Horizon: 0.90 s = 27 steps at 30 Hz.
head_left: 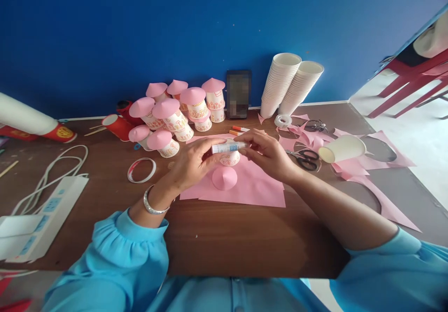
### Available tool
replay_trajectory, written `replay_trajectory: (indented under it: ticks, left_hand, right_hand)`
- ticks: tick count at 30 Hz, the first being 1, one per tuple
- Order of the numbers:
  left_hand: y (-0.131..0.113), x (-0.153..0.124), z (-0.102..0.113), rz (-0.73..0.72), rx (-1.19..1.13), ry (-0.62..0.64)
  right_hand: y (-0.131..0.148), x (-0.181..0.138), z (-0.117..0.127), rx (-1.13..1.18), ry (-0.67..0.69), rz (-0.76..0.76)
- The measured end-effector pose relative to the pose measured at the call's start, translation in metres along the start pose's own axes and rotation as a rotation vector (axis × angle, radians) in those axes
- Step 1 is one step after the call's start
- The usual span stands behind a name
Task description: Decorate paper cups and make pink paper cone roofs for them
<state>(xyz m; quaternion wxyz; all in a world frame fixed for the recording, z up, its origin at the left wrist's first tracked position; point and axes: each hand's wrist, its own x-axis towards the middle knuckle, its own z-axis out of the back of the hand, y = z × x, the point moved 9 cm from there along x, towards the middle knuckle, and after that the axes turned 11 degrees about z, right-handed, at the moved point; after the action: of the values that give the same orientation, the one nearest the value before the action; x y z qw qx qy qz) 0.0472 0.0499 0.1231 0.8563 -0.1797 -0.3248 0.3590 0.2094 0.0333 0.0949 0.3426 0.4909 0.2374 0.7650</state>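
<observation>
head view: the camera is facing a brown table (245, 237) against a blue wall (157, 23).
left hand (191, 162): thumb and fingers are gripping the left end of a white tube (224, 148).
right hand (268, 153): fingertips are pinching the tube's right end.
tube position: it is lying level between both hands, at frame centre.
patterned cup (230, 159): it is showing just below the tube, partly hidden.
pink cone (224, 178): it is resting on pink sheets (252, 193), below centre.
cone-topped cups (175, 116): they are standing clustered, upper left of centre.
scissors (307, 160): they are lying right of centre.
</observation>
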Motion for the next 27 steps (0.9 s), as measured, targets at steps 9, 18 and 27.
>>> replay_trajectory:
  ticks: [9,18,27]
  left_hand:
    - [0.014,-0.007,0.004,0.092,0.045,0.018]
    - [0.031,-0.005,0.016,0.217,-0.04,-0.031]
    - [0.03,-0.006,0.013,0.219,-0.074,-0.015]
  right_hand:
    - [0.006,-0.011,0.006,-0.264,0.176,0.007]
    - [-0.045,-0.116,0.153,-1.204,0.396,-0.208]
    - [-0.058,-0.143,0.18,-1.169,0.329,-0.177]
